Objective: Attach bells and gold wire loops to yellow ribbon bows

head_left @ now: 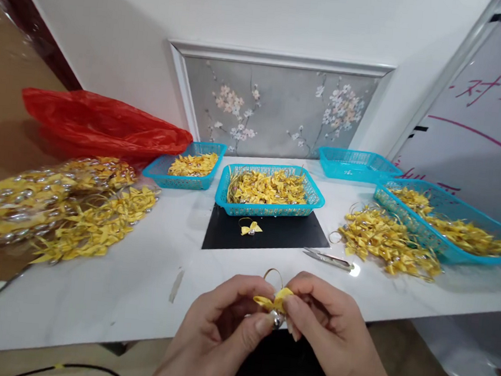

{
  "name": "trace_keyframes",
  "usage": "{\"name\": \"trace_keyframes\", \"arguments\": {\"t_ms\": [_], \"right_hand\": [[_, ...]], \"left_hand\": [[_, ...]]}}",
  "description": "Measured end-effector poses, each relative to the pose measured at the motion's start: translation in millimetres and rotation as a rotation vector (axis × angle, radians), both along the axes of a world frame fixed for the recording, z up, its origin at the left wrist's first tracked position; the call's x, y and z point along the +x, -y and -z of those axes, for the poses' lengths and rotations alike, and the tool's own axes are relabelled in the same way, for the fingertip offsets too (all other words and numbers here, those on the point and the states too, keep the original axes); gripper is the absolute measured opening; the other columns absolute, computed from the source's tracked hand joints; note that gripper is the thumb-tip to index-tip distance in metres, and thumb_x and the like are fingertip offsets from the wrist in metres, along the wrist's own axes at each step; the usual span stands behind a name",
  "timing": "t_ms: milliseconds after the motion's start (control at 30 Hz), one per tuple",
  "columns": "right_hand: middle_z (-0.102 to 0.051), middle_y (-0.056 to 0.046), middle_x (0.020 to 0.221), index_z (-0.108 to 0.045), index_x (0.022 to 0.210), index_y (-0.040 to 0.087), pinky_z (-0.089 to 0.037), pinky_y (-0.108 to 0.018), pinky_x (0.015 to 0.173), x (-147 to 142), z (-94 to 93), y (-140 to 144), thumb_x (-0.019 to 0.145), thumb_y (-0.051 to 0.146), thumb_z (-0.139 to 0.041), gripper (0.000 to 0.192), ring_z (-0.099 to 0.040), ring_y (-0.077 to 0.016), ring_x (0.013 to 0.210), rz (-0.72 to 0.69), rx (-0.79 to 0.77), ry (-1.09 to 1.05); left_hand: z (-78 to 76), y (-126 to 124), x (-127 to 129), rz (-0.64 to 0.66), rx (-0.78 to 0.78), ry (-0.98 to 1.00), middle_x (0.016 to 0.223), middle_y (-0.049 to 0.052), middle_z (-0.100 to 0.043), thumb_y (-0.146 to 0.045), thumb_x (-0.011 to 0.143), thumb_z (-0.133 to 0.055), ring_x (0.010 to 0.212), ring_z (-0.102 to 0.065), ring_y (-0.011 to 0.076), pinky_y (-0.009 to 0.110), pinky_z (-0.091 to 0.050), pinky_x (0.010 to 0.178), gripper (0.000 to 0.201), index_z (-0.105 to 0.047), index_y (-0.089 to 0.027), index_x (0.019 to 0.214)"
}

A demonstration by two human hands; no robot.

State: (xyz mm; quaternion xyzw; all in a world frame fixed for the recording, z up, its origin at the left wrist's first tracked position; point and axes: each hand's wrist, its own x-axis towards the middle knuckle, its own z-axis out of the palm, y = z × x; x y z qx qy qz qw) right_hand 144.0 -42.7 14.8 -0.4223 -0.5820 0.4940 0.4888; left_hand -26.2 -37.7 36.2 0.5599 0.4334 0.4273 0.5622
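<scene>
Between my two hands, at the table's front edge, is a yellow ribbon bow (283, 297) with a gold loop on top and a silver bell (277, 319) below it. My left hand (231, 322) pinches the bow's left side, its thumb against the bell. The fingers of my right hand (330, 323) are closed on the bow's right loop. Another yellow bow with a bell (252, 229) lies on the black mat (228, 240) just beyond. Thread snips (329, 259) rest on the table beyond my right hand.
A blue basket of bows (270, 212) stands at the mat's back. Loose bows (387, 242) are heaped at right beside another blue basket (444, 245). At left lie strung bows (100, 227), a red plastic bag (101, 123) and a blue basket (211, 175). One more basket (354, 168) sits behind.
</scene>
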Motion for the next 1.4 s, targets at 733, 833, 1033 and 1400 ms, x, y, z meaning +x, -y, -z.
{"name": "trace_keyframes", "arguments": {"t_ms": [733,833,1033,1400], "right_hand": [[-0.053,0.000,0.065,-0.060,0.074,0.019,-0.037,-0.022,0.046,-6,-0.7,7,0.092,0.025,-0.054,0.019,-0.046,-0.0116,0.054,0.155,0.241,0.051],[-0.053,0.000,0.064,-0.060,0.074,0.019,-0.037,-0.023,0.046,-7,-0.5,7,0.092,0.024,-0.054,0.019,-0.047,-0.0122,0.055,0.169,0.259,0.070],[-0.055,-0.001,0.065,-0.062,0.076,0.019,-0.039,-0.024,0.049,-9,1.7,9,0.091,0.022,-0.054,0.017,-0.050,-0.0133,0.058,0.180,0.321,0.085],[-0.050,0.002,0.057,-0.063,0.072,0.020,-0.027,-0.023,0.038,-12,-6.3,11,0.089,0.030,-0.059,0.020,-0.037,-0.0092,0.044,0.227,0.161,-0.019]], "left_hand": [[12.1,3,3,0.046,0.673,-0.218,0.097,0.003,-0.066,0.001,0.083,-0.058,0.088,-0.067,0.0150,0.021,-0.056,0.078,0.029,-0.060,-0.025,0.096],[11.4,4,0,0.040,0.696,-0.267,0.100,0.005,-0.066,0.000,0.084,-0.057,0.091,-0.067,0.0166,0.023,-0.056,0.079,0.031,-0.059,-0.025,0.101],[12.5,5,2,0.032,0.723,-0.286,0.105,0.005,-0.064,0.000,0.083,-0.056,0.096,-0.065,0.0170,0.023,-0.053,0.082,0.033,-0.058,-0.025,0.104],[3.9,12,14,-0.084,0.109,0.153,0.095,0.002,-0.069,-0.026,0.088,-0.064,0.082,-0.068,0.0157,0.021,-0.057,0.076,0.005,-0.065,-0.022,0.085]]}}
